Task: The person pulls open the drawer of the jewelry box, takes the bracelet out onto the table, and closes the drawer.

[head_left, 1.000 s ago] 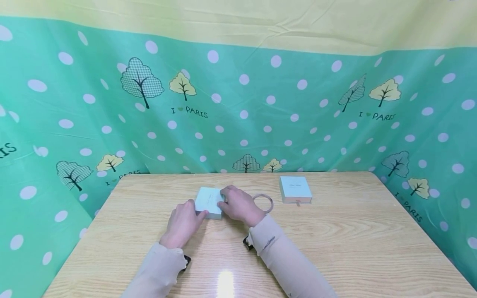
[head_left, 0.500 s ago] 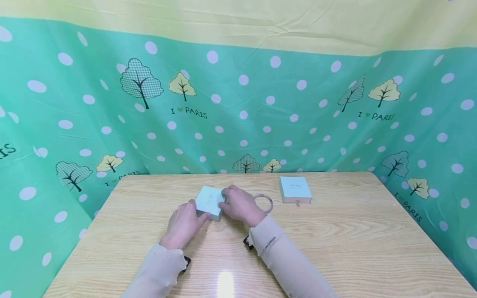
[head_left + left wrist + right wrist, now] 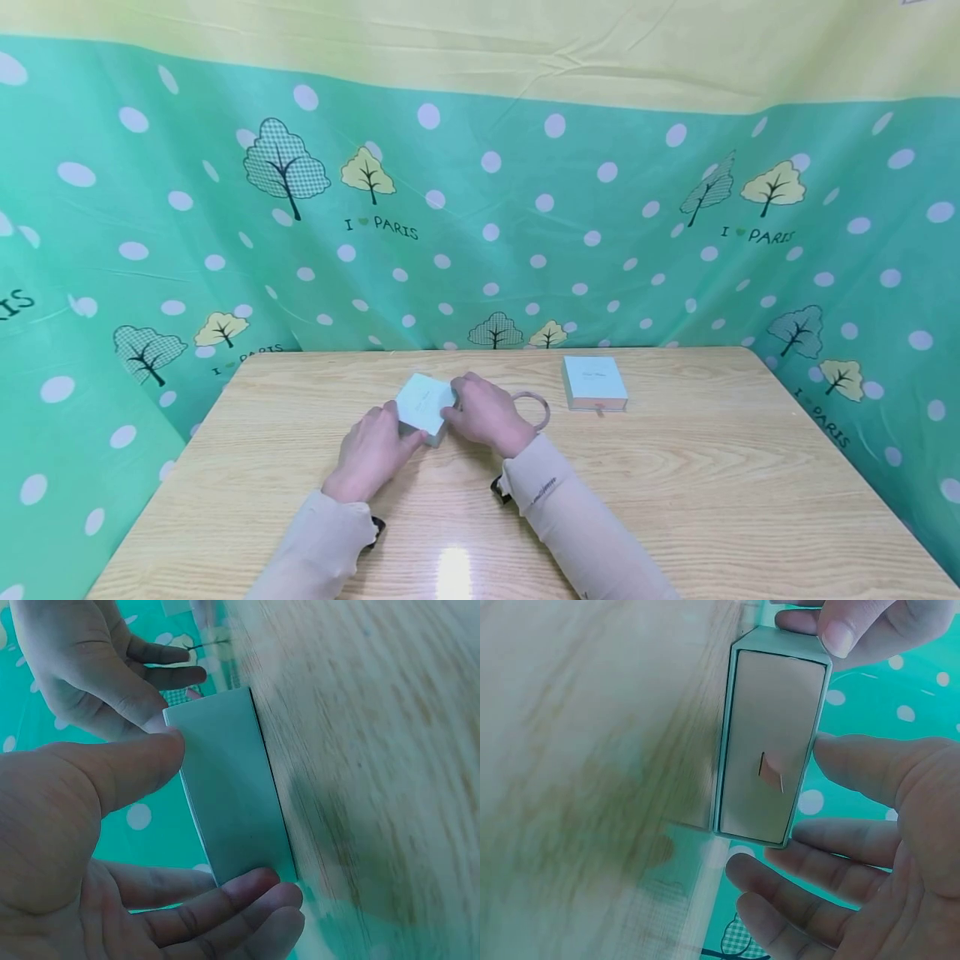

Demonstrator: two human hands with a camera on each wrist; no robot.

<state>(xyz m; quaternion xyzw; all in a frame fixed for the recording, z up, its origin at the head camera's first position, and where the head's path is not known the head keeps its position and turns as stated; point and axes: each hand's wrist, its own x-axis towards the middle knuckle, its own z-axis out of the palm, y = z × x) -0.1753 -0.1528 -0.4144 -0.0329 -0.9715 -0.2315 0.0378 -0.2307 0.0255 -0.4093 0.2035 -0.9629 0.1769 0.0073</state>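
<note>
A pale mint drawer box (image 3: 422, 403) sits on the table between both hands, turned at an angle. My left hand (image 3: 371, 454) grips its left side, thumb on the near upper edge and fingers around the far side, as the left wrist view shows. My right hand (image 3: 491, 415) holds the box's right end, thumb at the top edge and a fingertip at the far edge. Facing the right palm is the pinkish drawer front (image 3: 776, 712) with a small ribbon tab (image 3: 770, 772); the drawer looks pushed in. A thin mauve bangle-like ring (image 3: 545, 408) lies partly hidden behind the right hand.
A second mint drawer box (image 3: 595, 379), its pink drawer front and tab toward me, stands at the back right of the wooden table (image 3: 720, 467). Behind the table's far edge hangs a green dotted curtain (image 3: 480, 208).
The box has turned clockwise a little, seen from above, with both hands staying on it. My left thumb has shifted slightly right. The ring and the second box have not moved.
</note>
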